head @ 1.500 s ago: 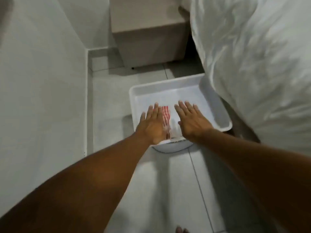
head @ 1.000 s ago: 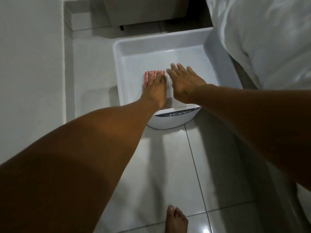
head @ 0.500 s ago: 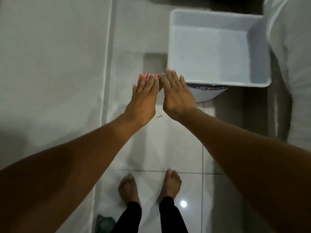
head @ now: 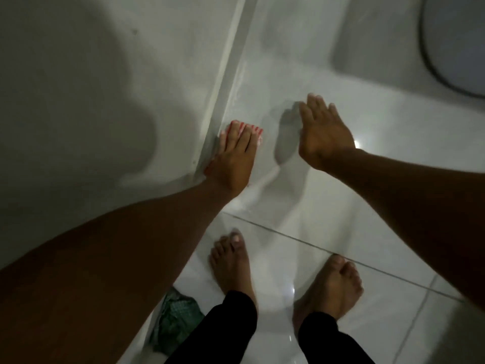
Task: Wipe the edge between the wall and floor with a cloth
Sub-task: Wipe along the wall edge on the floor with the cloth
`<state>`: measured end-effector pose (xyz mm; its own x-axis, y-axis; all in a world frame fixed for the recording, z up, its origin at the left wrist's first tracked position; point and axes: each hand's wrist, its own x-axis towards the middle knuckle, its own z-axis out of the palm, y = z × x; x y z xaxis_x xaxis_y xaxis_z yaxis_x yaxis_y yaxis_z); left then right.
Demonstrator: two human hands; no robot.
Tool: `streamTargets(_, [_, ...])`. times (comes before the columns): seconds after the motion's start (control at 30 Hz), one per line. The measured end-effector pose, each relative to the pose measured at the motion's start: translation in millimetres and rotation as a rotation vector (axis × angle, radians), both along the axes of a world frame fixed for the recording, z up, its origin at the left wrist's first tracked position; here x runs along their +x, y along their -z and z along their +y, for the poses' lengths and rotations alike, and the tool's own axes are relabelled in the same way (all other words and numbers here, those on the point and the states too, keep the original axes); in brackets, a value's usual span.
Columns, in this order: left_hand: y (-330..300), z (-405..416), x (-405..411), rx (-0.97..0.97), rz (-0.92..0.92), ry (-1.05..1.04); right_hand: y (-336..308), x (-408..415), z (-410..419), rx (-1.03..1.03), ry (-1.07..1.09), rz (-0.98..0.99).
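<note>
A red-and-white striped cloth (head: 256,130) lies on the white floor tiles right beside the skirting edge (head: 225,74) where wall meets floor. My left hand (head: 233,158) presses flat on top of it, fingers extended, so only the cloth's far end shows past my fingertips. My right hand (head: 321,135) hovers to the right over the floor, fingers spread and holding nothing.
The grey wall (head: 91,88) fills the left side. A round white object with a dark rim (head: 451,48) sits at the top right. My bare feet (head: 283,274) stand on the glossy tiles, with a green checked cloth (head: 175,321) on the floor by the wall.
My left hand carried the striped cloth out of the white tray, left and down to the skirting edge. The view tipped down, the tray left the frame, and my right hand moved apart.
</note>
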<state>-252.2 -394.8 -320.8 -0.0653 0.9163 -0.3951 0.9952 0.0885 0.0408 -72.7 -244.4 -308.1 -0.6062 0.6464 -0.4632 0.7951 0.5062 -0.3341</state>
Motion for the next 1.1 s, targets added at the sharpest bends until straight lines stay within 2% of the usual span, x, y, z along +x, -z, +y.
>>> streamTargets(0.13, [35,-37,-2,0.012,0.02,-0.061,48,16,15,0.027,0.014,-0.061])
streamTargets(0.23, [38,-58,-5,-0.011,0.033,-0.166,65,15,22,0.147,-0.046,-0.156])
streamTargets(0.33, [49,-29,-11,0.181,-0.045,-0.197,69,5,31,0.212,-0.033,-0.106])
streamTargets(0.43, [55,22,-19,0.24,-0.083,-0.242,79,4,32,0.272,-0.013,-0.048])
streamTargets(0.5, [55,19,-16,0.289,-0.084,-0.224,82,7,33,0.302,0.005,0.013])
streamTargets(0.63, [45,-49,-3,0.313,-0.069,-0.226,84,9,35,0.301,0.043,0.079])
streamTargets(0.7, [52,-31,-9,0.366,-0.089,-0.183,86,9,37,0.297,0.057,0.079])
streamTargets(0.77, [60,21,-20,0.421,-0.099,-0.169,87,9,37,0.29,0.056,0.078])
streamTargets(0.87, [68,76,-27,0.371,-0.045,-0.122,86,11,38,0.299,0.064,0.075])
streamTargets(1.0, [61,26,-22,0.436,-0.071,-0.085,86,9,37,0.295,0.07,0.078])
streamTargets(1.1, [56,6,-21,0.379,-0.108,-0.097,86,10,36,0.291,0.07,0.064])
